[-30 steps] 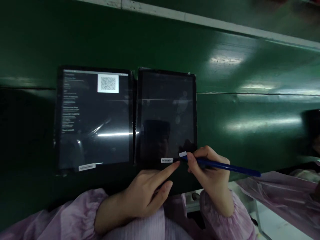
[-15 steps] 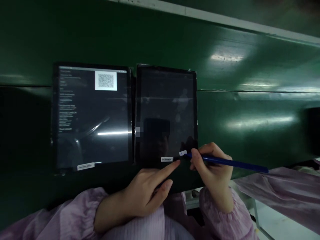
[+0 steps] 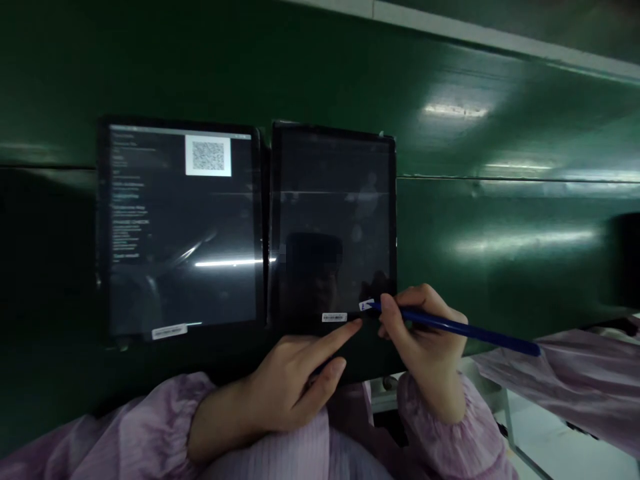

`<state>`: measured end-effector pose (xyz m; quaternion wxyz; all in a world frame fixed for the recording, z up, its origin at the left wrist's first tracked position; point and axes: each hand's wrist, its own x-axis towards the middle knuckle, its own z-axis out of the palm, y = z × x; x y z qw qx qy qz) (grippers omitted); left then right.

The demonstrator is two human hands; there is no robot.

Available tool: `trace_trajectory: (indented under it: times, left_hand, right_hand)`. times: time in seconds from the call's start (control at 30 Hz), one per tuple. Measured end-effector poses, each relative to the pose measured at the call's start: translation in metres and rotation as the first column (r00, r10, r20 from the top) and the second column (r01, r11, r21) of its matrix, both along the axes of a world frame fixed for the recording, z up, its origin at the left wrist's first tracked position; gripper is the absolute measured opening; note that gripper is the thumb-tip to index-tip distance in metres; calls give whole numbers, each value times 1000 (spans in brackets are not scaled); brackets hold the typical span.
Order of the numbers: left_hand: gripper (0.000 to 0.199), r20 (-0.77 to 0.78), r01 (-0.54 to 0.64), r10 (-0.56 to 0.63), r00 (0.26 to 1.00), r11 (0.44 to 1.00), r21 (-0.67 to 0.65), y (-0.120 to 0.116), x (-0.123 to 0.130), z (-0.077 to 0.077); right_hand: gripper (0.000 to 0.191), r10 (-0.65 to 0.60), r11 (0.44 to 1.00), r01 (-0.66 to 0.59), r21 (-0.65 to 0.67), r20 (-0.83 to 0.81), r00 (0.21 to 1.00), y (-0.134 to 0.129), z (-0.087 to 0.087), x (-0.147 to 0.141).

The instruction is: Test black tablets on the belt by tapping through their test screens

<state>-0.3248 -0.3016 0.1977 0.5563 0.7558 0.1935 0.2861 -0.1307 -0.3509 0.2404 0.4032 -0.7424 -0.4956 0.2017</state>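
Observation:
A blue pen (image 3: 465,327) is pinched in my right hand (image 3: 425,327), its tip on a small white sticker (image 3: 367,305) with blue marks. The sticker lies at the lower right of a dark-screened tablet (image 3: 330,200). My left hand (image 3: 295,380) rests at that tablet's bottom edge, index finger stretched out just below the sticker and thumb apart. Left of the fingertip is a white barcode label (image 3: 334,318). A second tablet (image 3: 185,213) lies close on the left, lit with lines of text and a square code (image 3: 208,155); it bears its own barcode label (image 3: 169,331).
Both tablets lie on a green work surface (image 3: 500,207) with a seam across it and a pale strip (image 3: 450,33) along the far side. A dark object (image 3: 625,260) stands at the right edge. A pink sleeve (image 3: 570,380) shows at the lower right.
The pen tip has shifted slightly left over the sticker, and the blue marks there look different. My left hand stays almost where it was. The view has moved a little.

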Motion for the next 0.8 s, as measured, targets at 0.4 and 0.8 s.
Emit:
trace_trajectory:
  times: [0.4, 0.8]
  left_hand:
    - [49, 11, 10, -10, 1000, 1000, -25, -1, -1, 1]
    - [46, 27, 16, -15, 1000, 999, -47, -1, 1, 0]
  right_hand:
    - [28, -19, 1000, 19, -10, 27, 999, 0, 0, -1]
    - [30, 11, 1000, -10, -12, 52, 999, 0, 0, 0]
